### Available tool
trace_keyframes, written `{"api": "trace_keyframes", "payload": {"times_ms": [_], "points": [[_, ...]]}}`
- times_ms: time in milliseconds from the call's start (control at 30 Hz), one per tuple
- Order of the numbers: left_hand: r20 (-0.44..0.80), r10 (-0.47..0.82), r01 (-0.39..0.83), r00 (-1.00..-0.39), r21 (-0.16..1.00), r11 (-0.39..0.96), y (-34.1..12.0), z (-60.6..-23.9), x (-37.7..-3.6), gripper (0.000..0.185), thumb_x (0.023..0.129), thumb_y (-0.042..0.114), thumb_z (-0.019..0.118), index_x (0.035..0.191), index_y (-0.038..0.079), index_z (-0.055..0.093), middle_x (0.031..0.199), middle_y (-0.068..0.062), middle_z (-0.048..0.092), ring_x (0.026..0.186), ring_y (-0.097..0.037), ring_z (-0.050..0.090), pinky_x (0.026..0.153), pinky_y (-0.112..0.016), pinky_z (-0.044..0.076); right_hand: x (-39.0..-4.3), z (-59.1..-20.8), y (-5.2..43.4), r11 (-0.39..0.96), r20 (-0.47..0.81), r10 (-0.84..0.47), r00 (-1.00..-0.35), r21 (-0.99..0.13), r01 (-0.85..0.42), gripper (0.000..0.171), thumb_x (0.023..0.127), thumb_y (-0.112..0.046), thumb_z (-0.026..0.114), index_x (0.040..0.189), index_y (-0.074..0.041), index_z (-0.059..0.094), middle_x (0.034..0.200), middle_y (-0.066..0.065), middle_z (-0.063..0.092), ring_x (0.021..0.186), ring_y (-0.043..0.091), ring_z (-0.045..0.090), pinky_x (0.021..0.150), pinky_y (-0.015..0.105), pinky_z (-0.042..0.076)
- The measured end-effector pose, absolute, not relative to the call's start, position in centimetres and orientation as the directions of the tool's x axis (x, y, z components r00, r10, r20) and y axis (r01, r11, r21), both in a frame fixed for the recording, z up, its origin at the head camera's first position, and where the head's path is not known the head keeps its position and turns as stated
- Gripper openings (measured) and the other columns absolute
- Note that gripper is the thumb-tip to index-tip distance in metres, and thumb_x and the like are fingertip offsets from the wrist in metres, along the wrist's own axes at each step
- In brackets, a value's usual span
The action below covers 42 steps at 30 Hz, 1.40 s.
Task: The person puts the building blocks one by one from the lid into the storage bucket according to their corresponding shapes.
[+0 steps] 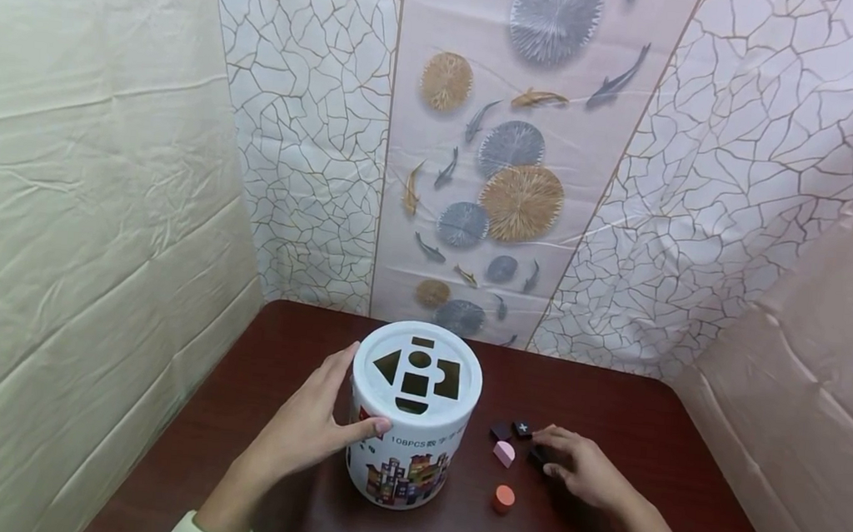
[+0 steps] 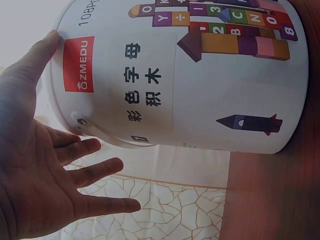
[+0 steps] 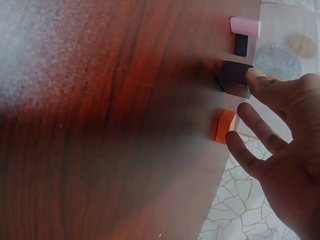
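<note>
left hand (image 1: 305, 423) isn't really gripping the bucket (image 1: 416, 441), just fingers spread along its left side, thumb up front near the rim, so a bump could shift it. right hand (image 1: 587, 471) is at a dark block (image 3: 232, 76) right of the bucket (can't tell if it's pinched or only touched). a weak hold could knock that into the pink block (image 1: 504, 453) closer to the bucket, imo.
</note>
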<state>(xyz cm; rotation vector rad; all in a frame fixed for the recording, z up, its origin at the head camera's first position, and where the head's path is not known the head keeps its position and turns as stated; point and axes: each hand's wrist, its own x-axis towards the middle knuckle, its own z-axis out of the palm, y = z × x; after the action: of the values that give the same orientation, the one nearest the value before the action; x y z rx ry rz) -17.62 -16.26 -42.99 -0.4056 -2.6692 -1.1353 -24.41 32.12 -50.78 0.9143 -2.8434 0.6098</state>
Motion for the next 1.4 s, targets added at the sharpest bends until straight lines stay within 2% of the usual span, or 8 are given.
{"api": "trace_keyframes", "payload": {"times_ms": [100, 200, 367, 700, 1067, 1267, 1400], "points": [[0.298, 0.168, 0.331, -0.94, 0.672, 0.662, -16.3, -43.0, -17.6, 0.122, 0.083, 0.085, 0.078, 0.177, 0.034, 0.021, 0.179, -0.004, 0.035, 0.165, -0.032, 0.039, 0.124, -0.07, 0.043, -24.4, -51.0, 32.0, 0.72, 0.224, -0.55, -0.805, -0.361, -0.593, 0.038, 0.093, 0.002, 0.084, 0.131, -0.002, 0.078, 0.135, 0.018, 0.074, 0.121, 0.037, 0.073, 0.095, 0.039, 0.064], [0.294, 0.167, 0.328, -0.941, 0.675, 0.661, -16.3, -43.0, -17.5, 0.122, 0.082, 0.085, 0.078, 0.177, 0.034, 0.021, 0.179, -0.003, 0.035, 0.165, -0.032, 0.039, 0.124, -0.071, 0.043, -24.3, -51.0, 31.9, 0.696, 0.221, -0.546, -0.808, -0.416, -0.585, 0.037, 0.092, 0.005, 0.084, 0.128, 0.002, 0.077, 0.135, 0.023, 0.07, 0.105, 0.026, 0.075, 0.084, 0.033, 0.064], [0.29, 0.165, 0.324, -0.943, 0.673, 0.665, -16.2, -43.1, -17.7, 0.122, 0.082, 0.086, 0.078, 0.177, 0.035, 0.02, 0.18, -0.003, 0.035, 0.165, -0.032, 0.039, 0.123, -0.071, 0.043, -24.3, -51.0, 31.9, 0.693, 0.169, -0.519, -0.838, -0.491, -0.528, 0.039, 0.09, 0.004, 0.087, 0.128, 0.005, 0.077, 0.136, 0.026, 0.064, 0.093, 0.015, 0.069, 0.073, 0.029, 0.06], [0.313, 0.169, 0.343, -0.934, 0.663, 0.665, -16.2, -43.1, -17.7, 0.122, 0.082, 0.086, 0.077, 0.177, 0.034, 0.02, 0.179, -0.004, 0.036, 0.164, -0.031, 0.04, 0.123, -0.07, 0.045, -24.4, -50.9, 32.1, 0.709, 0.178, -0.509, -0.842, -0.468, -0.527, 0.04, 0.091, -0.008, 0.091, 0.128, -0.005, 0.076, 0.117, 0.009, 0.067, 0.088, 0.016, 0.068, 0.071, 0.027, 0.058], [0.294, 0.165, 0.326, -0.941, 0.668, 0.669, -16.2, -43.0, -17.6, 0.123, 0.082, 0.086, 0.077, 0.177, 0.034, 0.02, 0.18, -0.004, 0.035, 0.165, -0.032, 0.039, 0.123, -0.07, 0.044, -23.7, -49.3, 32.2, 0.693, 0.263, -0.509, -0.819, -0.439, -0.572, 0.038, 0.091, -0.009, 0.092, 0.126, -0.005, 0.077, 0.117, 0.01, 0.071, 0.09, 0.019, 0.074, 0.072, 0.028, 0.063], [0.304, 0.168, 0.335, -0.938, 0.662, 0.67, -16.1, -43.0, -17.6, 0.123, 0.083, 0.085, 0.078, 0.178, 0.033, 0.02, 0.179, -0.006, 0.035, 0.165, -0.033, 0.04, 0.123, -0.07, 0.044, -23.2, -47.5, 32.0, 0.673, 0.328, -0.495, -0.805, -0.441, -0.594, 0.043, 0.088, -0.008, 0.094, 0.127, -0.005, 0.077, 0.113, 0.01, 0.071, 0.088, 0.016, 0.075, 0.072, 0.031, 0.066], [0.316, 0.17, 0.344, -0.934, 0.657, 0.671, -16.1, -43.0, -17.5, 0.123, 0.083, 0.085, 0.078, 0.178, 0.031, 0.021, 0.179, -0.007, 0.036, 0.165, -0.033, 0.039, 0.124, -0.069, 0.043, -22.9, -46.3, 31.8, 0.674, 0.344, -0.469, -0.814, -0.456, -0.581, 0.046, 0.087, -0.009, 0.095, 0.129, -0.008, 0.077, 0.112, 0.005, 0.072, 0.09, 0.018, 0.077, 0.073, 0.032, 0.068]]}}
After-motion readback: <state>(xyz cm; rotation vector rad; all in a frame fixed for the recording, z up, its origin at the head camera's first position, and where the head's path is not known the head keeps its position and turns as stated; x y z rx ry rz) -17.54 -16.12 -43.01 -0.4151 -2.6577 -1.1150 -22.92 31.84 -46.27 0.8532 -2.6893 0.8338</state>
